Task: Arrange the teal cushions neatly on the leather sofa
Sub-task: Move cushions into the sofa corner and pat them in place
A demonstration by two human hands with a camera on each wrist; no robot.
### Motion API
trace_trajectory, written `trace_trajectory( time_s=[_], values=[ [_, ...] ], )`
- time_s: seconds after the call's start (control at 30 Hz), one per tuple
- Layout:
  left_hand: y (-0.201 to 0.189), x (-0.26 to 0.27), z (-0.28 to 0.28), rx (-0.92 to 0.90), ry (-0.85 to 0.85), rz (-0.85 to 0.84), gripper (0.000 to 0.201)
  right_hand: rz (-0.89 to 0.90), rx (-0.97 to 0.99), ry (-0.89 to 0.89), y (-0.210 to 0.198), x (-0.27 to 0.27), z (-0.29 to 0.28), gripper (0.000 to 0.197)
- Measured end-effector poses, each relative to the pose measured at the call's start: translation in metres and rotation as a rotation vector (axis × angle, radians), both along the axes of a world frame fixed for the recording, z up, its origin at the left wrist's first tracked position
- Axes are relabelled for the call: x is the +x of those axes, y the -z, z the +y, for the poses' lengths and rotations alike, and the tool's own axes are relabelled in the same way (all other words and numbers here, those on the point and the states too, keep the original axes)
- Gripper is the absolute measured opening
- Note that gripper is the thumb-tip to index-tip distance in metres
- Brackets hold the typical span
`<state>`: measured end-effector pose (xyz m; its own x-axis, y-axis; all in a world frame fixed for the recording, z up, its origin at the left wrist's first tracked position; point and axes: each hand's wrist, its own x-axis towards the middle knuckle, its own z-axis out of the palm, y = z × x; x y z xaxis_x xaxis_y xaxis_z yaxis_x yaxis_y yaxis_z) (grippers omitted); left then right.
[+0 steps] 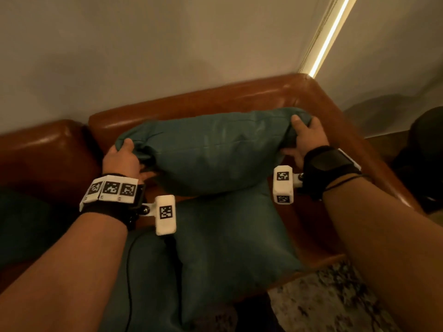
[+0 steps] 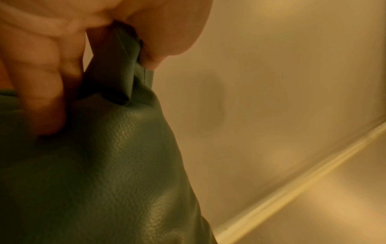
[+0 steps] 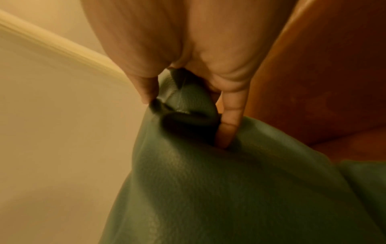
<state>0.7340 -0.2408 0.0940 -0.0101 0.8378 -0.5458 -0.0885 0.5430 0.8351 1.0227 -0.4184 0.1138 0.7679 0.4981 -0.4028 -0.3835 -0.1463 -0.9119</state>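
A teal cushion (image 1: pixel 211 149) is held up in front of the brown leather sofa's backrest (image 1: pixel 215 97). My left hand (image 1: pixel 124 156) grips its left corner, and my right hand (image 1: pixel 304 137) grips its right corner. In the left wrist view the thumb and fingers (image 2: pixel 48 92) pinch a bunched fold of the teal cushion (image 2: pixel 117 165). The right wrist view shows the fingers (image 3: pixel 231 115) dug into the gathered corner of the cushion (image 3: pixel 208 189). A second teal cushion (image 1: pixel 230 238) lies flat on the seat below, and a third (image 1: pixel 148 283) lies beside it on the left.
The sofa's right armrest (image 1: pixel 359 144) curves round close to my right hand. Another sofa section (image 1: pixel 43 149) sits to the left. A pale wall (image 1: pixel 167 44) stands behind, with a lit vertical strip (image 1: pixel 328 37). A speckled rug (image 1: pixel 330 298) covers the floor at the lower right.
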Motion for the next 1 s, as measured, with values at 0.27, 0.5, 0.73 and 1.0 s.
trace_trajectory(
  time_s=[0.27,0.5,0.73,1.0],
  values=[
    [0.078,0.003,-0.001,0.165,0.485,0.708,0.097,-0.174,-0.231,-0.541,0.085,0.02,0.035,0.087],
    [0.166,-0.031,0.017,0.147,0.19,0.701,0.118,-0.182,-0.352,-0.606,0.175,0.033,0.059,0.105],
    [0.193,-0.006,0.039,-0.013,0.245,0.41,0.097,-0.105,-0.182,-0.569,0.224,0.015,0.094,0.13],
    [0.222,-0.043,-0.051,-0.156,0.446,0.656,0.093,-0.093,-0.582,-0.474,0.226,0.002,-0.006,0.108]
  ],
)
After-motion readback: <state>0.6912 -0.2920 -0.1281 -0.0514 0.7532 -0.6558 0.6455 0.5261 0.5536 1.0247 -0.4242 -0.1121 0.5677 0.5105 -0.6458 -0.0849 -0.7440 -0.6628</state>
